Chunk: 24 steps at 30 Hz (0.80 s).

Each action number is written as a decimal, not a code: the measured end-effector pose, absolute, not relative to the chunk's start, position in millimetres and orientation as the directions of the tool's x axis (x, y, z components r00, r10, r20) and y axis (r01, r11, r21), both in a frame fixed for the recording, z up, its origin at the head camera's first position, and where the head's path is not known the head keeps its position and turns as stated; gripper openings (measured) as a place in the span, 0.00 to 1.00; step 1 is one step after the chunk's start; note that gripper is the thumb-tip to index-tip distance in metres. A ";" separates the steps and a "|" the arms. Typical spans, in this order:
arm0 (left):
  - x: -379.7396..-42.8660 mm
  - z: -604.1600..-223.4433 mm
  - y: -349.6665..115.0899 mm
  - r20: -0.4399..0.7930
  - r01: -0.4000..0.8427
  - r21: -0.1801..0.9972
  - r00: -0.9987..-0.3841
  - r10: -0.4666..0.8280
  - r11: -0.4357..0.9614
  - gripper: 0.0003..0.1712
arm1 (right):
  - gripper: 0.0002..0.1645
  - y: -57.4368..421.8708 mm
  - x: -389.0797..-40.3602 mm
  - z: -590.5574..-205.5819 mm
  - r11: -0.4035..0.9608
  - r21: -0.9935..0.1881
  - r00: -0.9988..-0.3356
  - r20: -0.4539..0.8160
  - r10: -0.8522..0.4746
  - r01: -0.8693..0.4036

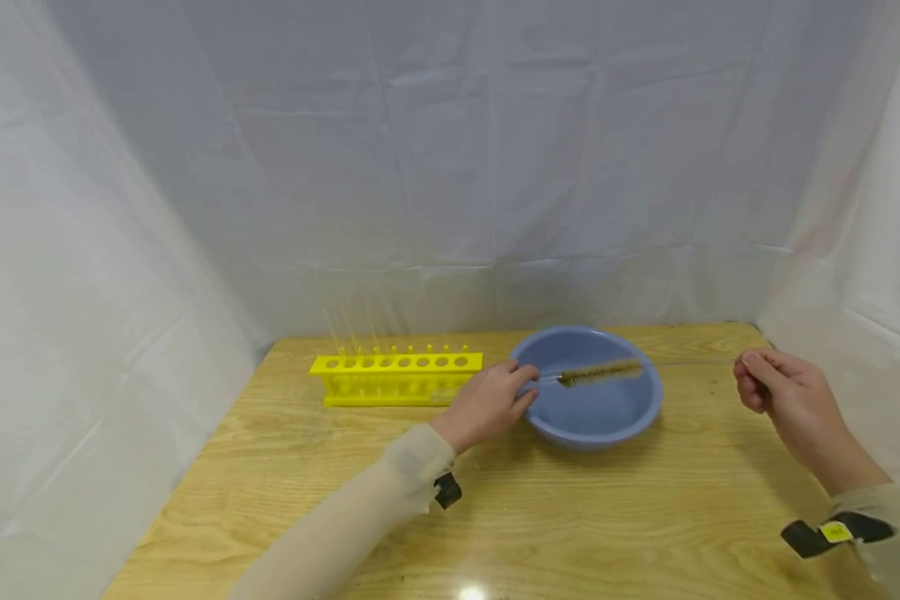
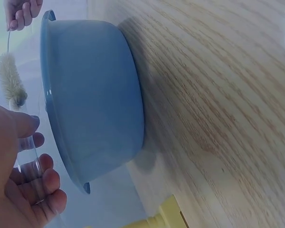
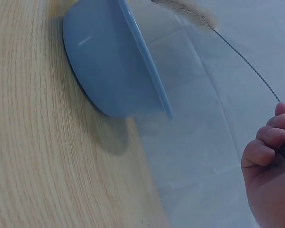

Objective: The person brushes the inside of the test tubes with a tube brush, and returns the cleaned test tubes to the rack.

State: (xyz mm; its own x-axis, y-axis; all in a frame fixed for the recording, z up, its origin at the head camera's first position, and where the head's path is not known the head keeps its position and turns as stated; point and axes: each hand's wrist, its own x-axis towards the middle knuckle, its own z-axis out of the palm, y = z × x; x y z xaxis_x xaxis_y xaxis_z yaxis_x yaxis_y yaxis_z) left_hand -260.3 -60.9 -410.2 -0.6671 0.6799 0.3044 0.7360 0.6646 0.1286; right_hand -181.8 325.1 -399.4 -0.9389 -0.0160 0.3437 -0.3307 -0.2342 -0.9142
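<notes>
My left hand holds a clear glass test tube near the basin's left rim, with thumb and fingers around it. My right hand, out to the right, pinches the twisted wire handle of a test tube brush. The brush's tan bristles lie roughly level over the blue basin, their tip at the tube's mouth. In the left wrist view most of the bristle head shows outside the glass. Whether the tip sits just inside the mouth is hard to tell.
Left of the basin stands a yellow test tube rack, with several clear tubes upright at its left end. Everything stands on a wooden table. White plastic sheeting hangs behind and at both sides.
</notes>
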 end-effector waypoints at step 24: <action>-257.4 -407.2 -53.5 0.350 0.783 0.119 -0.608 0.713 0.610 0.11 | 0.24 268.3 -198.6 -405.1 0.411 -0.880 -0.971 0.221 -0.089 -0.238</action>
